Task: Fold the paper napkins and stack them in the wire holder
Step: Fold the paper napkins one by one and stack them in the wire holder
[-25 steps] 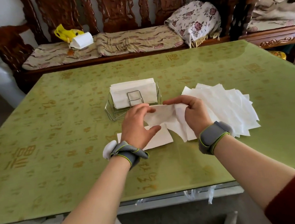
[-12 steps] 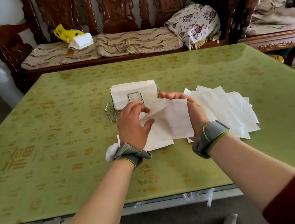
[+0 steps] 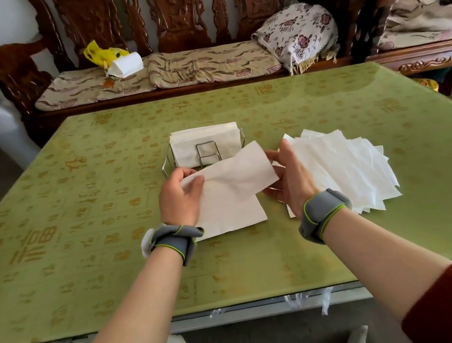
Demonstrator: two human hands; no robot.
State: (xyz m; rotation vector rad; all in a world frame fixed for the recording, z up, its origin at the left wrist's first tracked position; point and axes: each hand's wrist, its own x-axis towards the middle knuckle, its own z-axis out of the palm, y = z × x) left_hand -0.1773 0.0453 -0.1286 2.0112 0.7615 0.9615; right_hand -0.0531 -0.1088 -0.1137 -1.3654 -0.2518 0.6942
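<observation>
On the far left, a carved wooden bench is standing behind the worktop, and a yellow bag and a white paper pack are lying on its cushion. The green worktop, printed with gold characters, is carrying everything else. Near its middle the left hand, with a grey wristband around its wrist, is grasping the left edge of a held napkin, with the thumb lying on top of the paper and the fingers curled beneath. This napkin is hanging in the air at a tilt, its right end higher, just above a flat napkin that is lying on the worktop under the left hand. Just beyond them the wire holder is standing upright with a stack of folded napkins inside it. The right hand, in a matching grey band, is released: its fingers are reaching loosely out and touching the held napkin's right edge, while the thumb is pointing up, clear of the paper. To the right, partly behind that hand, a fanned pile of unfolded napkins is lying on the worktop. At the far right end of the bench, a floral pillow is leaning against an armrest.
</observation>
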